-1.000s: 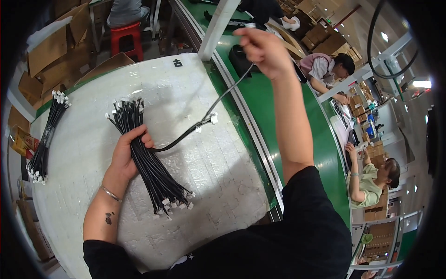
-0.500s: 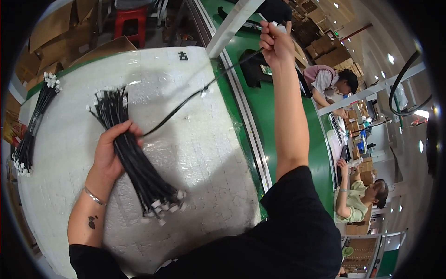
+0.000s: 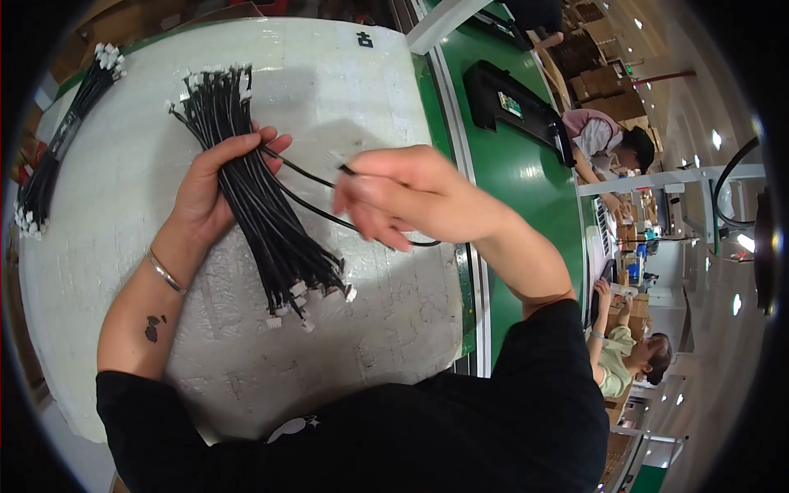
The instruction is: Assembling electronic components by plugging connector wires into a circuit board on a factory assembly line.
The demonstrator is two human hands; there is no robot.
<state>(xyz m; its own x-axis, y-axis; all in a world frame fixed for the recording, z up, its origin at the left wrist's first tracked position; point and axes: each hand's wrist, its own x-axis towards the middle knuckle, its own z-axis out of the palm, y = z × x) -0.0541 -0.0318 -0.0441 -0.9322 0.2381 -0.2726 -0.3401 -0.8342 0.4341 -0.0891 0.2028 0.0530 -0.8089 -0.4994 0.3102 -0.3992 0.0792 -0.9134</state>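
My left hand is wrapped round a thick bundle of black cables above the white work surface. White connectors cluster at both ends of the bundle. My right hand is just right of it, fingers curled and smeared by motion. A loose black cable runs from my left hand to the right fingertips, where a short dark piece shows. Another stretch of black cable passes beneath the right hand and comes out beyond it. Whether the right fingers grip the cable is too blurred to tell.
A second bundle of black cables lies at the left edge of the white surface. To the right runs a green belt carrying a black housing. A white post stands at the far corner. Two people work beyond the belt.
My right hand has come back from over the green belt to near the bundle. The cable, stretched out toward the belt before, now hangs slack. My left hand still holds the bundle.
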